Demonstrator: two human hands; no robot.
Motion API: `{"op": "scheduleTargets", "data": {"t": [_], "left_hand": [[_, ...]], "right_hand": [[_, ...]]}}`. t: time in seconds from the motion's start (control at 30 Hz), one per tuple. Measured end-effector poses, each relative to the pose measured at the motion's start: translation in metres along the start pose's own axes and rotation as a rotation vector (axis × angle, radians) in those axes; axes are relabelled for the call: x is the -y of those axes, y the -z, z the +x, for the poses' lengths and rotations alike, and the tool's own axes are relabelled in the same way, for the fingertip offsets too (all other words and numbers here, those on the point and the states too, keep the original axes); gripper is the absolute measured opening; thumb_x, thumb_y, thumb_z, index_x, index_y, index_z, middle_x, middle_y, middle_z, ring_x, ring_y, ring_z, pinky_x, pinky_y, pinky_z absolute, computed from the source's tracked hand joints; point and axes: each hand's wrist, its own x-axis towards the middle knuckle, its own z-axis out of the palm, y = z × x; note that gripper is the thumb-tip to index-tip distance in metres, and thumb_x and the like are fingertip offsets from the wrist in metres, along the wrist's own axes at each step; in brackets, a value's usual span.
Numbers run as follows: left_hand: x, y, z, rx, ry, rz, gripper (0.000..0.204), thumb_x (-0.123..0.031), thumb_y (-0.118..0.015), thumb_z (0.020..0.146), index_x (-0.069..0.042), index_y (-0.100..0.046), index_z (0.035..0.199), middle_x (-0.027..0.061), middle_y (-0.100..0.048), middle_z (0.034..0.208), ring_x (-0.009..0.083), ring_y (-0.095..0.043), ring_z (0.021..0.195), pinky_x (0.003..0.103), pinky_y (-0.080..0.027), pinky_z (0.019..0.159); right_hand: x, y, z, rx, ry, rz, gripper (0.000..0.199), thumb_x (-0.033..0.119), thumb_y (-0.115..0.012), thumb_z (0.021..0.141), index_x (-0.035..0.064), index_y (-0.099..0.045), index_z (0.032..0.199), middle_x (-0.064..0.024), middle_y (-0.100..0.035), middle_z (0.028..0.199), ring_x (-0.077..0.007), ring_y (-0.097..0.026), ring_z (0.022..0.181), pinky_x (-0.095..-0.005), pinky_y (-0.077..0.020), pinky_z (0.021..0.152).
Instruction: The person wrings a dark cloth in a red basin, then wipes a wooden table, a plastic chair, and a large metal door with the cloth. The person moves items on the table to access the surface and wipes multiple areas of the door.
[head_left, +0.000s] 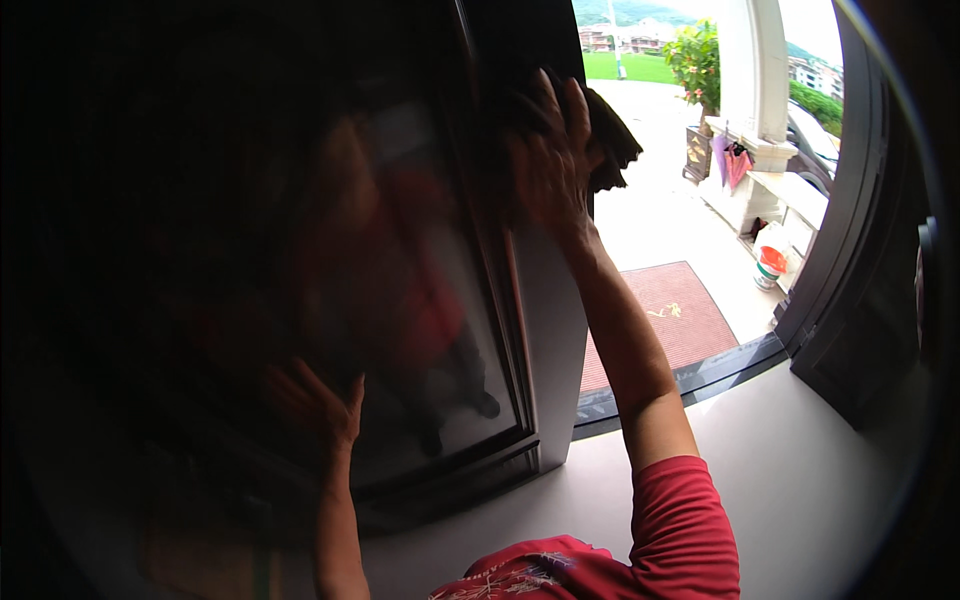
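Note:
A dark, glossy door (545, 340) with raised moulding stands in front of me, and its panel mirrors a blurred red shape. High on the door's edge, my right hand (553, 160) presses a dark cloth (612, 135) against the surface. The cloth's ragged end sticks out past the door edge, while the rest of it is hidden under my palm and fingers. Lower and to the left, my left hand (318, 402) is spread against the dark panel with its thumb apart. I see nothing in it.
Beyond the doorway lies a reddish mat (670, 315) behind a dark threshold (720, 375). Outside are a white pillar (752, 75), a potted plant (692, 60), umbrellas (737, 162), a white bench (790, 192) and a red-and-white bucket (769, 268). Another dark door leaf (850, 370) stands at right.

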Motion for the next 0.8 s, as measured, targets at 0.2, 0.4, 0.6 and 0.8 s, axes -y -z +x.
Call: {"op": "scheduleTargets", "data": {"t": [0.2,0.4,0.6,0.8], "left_hand": [[-0.035,0.028,-0.001,0.051,0.065,0.022,0.094,-0.061,-0.047,0.084,0.000,-0.007,0.143,0.0304,-0.002,0.146,0.0461,-0.007,0.136,0.056,-0.011,0.108],[-0.073,0.036,-0.022,0.088,0.127,-0.069,0.086,-0.037,-0.064,0.082,-0.008,-0.013,0.144,0.0304,-0.003,0.146,0.0452,-0.008,0.136,0.056,-0.021,0.106],[-0.088,0.047,-0.063,0.215,0.167,-0.377,0.081,-0.024,-0.067,0.081,-0.019,-0.017,0.145,0.0221,0.007,0.148,0.0428,-0.005,0.136,0.055,-0.021,0.107],[-0.081,0.050,-0.091,0.358,0.291,-0.398,0.077,-0.024,-0.065,0.083,-0.018,-0.019,0.144,0.0208,0.009,0.148,0.0399,-0.006,0.137,0.053,-0.025,0.107]], "right_hand": [[-0.006,0.020,-0.140,0.127,-0.155,-0.080,0.029,0.022,-0.059,0.080,0.0162,-0.064,0.108,-0.0161,-0.028,0.145,-0.0410,-0.017,0.133,-0.0562,-0.0229,0.094],[-0.013,0.059,-0.300,0.451,0.076,0.221,0.056,0.017,-0.066,0.064,0.0107,-0.055,0.118,-0.0083,-0.039,0.131,-0.0294,-0.036,0.119,-0.0453,-0.0309,0.085],[-0.022,0.100,-0.297,0.629,0.179,0.439,0.041,0.007,-0.060,0.069,0.0113,-0.060,0.110,-0.0109,-0.047,0.115,-0.0302,-0.045,0.105,-0.0412,-0.0438,0.081],[0.033,0.050,-0.147,0.150,-0.150,0.440,0.050,-0.002,-0.063,0.070,0.0069,-0.051,0.118,-0.0182,-0.036,0.127,-0.0382,-0.037,0.115,-0.0449,-0.0388,0.093]]}}
